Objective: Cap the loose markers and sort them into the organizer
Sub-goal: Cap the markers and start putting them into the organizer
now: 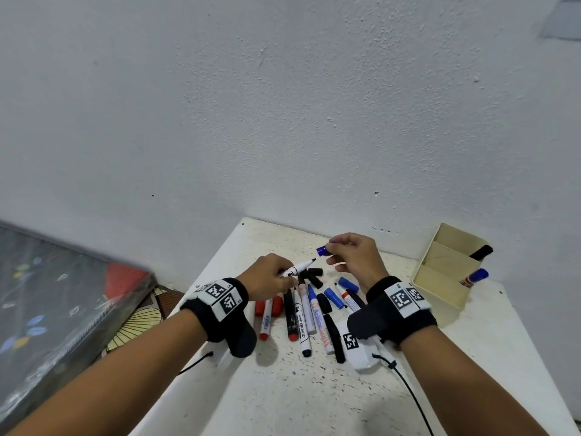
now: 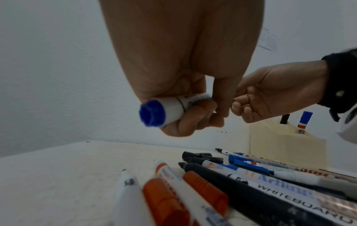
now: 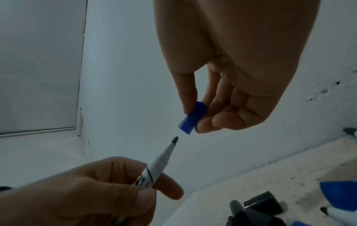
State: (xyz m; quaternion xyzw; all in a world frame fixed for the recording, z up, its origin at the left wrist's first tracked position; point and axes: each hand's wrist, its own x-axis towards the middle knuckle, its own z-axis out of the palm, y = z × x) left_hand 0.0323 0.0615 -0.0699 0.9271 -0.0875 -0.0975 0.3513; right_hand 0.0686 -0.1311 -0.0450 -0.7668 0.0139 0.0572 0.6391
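Left hand (image 1: pixel 272 276) grips an uncapped white marker (image 1: pixel 300 267) by the barrel, fingers curled round it, tip pointing up and right toward the right hand (image 1: pixel 356 258). The marker's rear plug is blue in the left wrist view. Right hand pinches a blue cap (image 1: pixel 323 250) between thumb and fingers, open end facing the marker tip; cap and tip are just apart, not touching, clear in the right wrist view. Both hands hover above the desk (image 1: pixel 314 398), over the marker pile (image 1: pixel 309 313). The pile lies between the two wrists: red, black and blue markers, several uncapped, one printed "WHITEBOARD", with loose black caps (image 1: pixel 315 276) and loose blue caps (image 1: pixel 339 292) at the pile's far edge, right below the held marker. The cream organizer (image 1: pixel 446 265) stands at the desk's far right corner, right of the pile and well apart from it, against the wall (image 1: pixel 283 105). Its compartments run front to back: a black marker (image 1: pixel 480 252) leans in the middle one, a blue-capped marker (image 1: pixel 474 277) in the nearest. Left of the desk, a patterned mattress (image 1: pixel 56 294) lies lower down.
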